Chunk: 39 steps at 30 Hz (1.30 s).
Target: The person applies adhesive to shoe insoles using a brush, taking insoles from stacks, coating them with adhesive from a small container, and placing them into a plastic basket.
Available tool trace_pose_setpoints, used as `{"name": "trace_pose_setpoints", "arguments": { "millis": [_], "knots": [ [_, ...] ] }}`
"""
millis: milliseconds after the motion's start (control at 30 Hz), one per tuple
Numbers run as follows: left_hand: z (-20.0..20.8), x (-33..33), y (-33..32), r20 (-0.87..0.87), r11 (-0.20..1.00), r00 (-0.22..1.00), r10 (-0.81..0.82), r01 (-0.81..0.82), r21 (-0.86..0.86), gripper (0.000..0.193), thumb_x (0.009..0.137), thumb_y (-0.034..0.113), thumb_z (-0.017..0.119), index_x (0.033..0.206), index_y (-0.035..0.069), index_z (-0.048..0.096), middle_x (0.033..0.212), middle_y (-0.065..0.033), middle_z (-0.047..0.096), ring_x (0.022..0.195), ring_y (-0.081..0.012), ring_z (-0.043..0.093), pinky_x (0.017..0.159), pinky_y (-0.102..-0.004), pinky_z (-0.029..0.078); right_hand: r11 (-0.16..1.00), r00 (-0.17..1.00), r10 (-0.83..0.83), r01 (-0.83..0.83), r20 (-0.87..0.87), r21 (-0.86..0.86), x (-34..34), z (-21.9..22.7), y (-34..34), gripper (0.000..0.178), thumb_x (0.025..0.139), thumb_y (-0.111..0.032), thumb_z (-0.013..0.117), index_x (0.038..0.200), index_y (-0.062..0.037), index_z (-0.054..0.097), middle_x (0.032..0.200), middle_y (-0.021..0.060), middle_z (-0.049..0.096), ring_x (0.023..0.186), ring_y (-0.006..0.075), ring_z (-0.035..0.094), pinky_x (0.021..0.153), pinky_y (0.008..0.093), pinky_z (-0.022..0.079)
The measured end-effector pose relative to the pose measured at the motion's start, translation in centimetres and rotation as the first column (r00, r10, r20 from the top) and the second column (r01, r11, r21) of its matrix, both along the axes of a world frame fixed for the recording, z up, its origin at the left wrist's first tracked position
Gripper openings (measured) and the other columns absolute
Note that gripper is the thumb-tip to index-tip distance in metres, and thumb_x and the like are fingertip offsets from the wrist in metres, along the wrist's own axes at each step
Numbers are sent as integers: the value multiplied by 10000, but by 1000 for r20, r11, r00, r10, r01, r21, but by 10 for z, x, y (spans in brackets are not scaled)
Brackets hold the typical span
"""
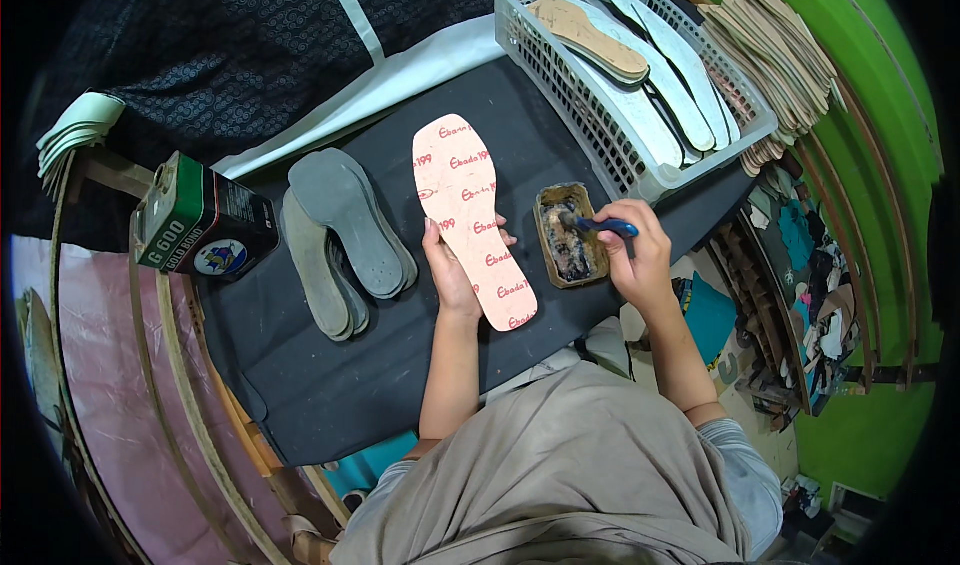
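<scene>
My left hand [452, 270] grips a pale pink insole [468, 200] with red print on its face, thumb on the near left edge and fingertips showing at the right edge. In my right hand [640, 255] is a brush with a dark blue handle [612, 227]. Its head dips into a small, crusted rectangular glue tray [553, 265] on the table, right of the insole. Left of my left hand lie grey soles in two stacks, a darker grey one [345, 210] partly over a greenish-grey one [318, 283].
A green and black metal can [205, 215] stands at the table's left edge. At the far right, a grey plastic basket [640, 177] holds white and tan sole pieces. Beyond it are stacked tan sheets [770, 60]. Black cloth covers the table [350, 395].
</scene>
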<state>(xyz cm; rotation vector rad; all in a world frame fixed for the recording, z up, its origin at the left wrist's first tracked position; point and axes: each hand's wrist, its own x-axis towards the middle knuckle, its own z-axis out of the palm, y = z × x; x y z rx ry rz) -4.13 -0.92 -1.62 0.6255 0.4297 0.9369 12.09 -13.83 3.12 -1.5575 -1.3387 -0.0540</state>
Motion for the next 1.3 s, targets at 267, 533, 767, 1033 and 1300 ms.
{"name": "trace_pose_setpoints", "arguments": {
  "millis": [267,533,767,1033,1300],
  "knots": [
    [4,-2,-8,110,984,981,-158,166,-62,697,930,590,167,1170,23,493,883,-140,595,714,-228,595,630,-368,509,931,946,247,-292,210,221,-16,44,-3,285,655,-47,735,921,-22,635,934,133,641,780,275,642,683,333,528],
    [-8,-3,-11,77,981,978,-193,192,22,670,948,577,179,1221,40,473,918,-142,628,743,-207,621,650,-329,527,715,715,648,-690,262,113,-29,57,18,365,487,39,563,845,-5,619,812,107,618,640,264,586,561,324,478],
    [-5,-7,-18,96,913,908,-407,402,72,657,932,594,177,1257,94,452,988,-158,598,804,-214,611,645,-383,514,803,919,282,-384,277,457,3,87,63,421,499,114,517,897,20,613,830,133,633,724,278,626,622,324,519],
    [9,-5,-18,126,960,960,-250,263,-97,632,956,536,177,1210,48,489,982,-107,622,762,-205,623,666,-341,528,676,591,675,-735,441,-50,-42,78,24,258,711,-201,606,856,10,634,806,111,641,568,228,564,515,310,468],
    [-1,-8,-26,111,918,911,-397,395,41,668,941,564,179,1197,36,497,932,-120,615,734,-218,605,662,-345,511,839,852,125,-364,509,404,-2,99,53,319,592,47,629,910,25,616,835,134,646,638,257,587,561,321,474]
  ]
}}
